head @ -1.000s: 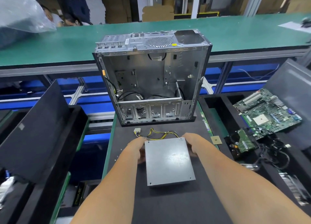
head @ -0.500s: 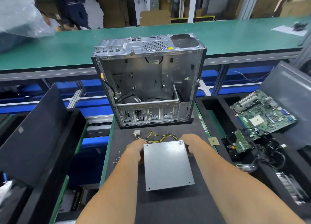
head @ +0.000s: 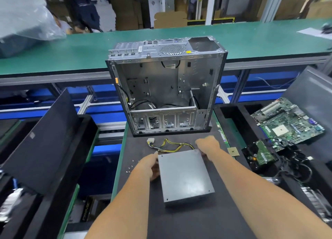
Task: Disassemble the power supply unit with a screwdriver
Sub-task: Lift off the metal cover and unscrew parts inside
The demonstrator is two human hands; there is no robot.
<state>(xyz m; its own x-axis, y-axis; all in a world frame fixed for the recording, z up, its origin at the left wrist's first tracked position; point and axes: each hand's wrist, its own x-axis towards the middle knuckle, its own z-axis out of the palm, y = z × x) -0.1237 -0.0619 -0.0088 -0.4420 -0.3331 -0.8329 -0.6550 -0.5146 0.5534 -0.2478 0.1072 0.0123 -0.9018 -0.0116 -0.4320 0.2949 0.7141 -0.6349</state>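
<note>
Left hand (head: pixel 150 164) grips the PSU's (head: pixel 185 176) left edge; right hand's (head: pixel 206 145) grip cannot be told. Best square it flat, screws accessible, before fetching a screwdriver.

the light is bright and even, coming from above. the power supply unit (head: pixel 185 174) lid shows a soft pale glare. shadows are weak. the wide lens bends the green workbench (head: pixel 89 46) edges, and the background looks blurred.
</note>
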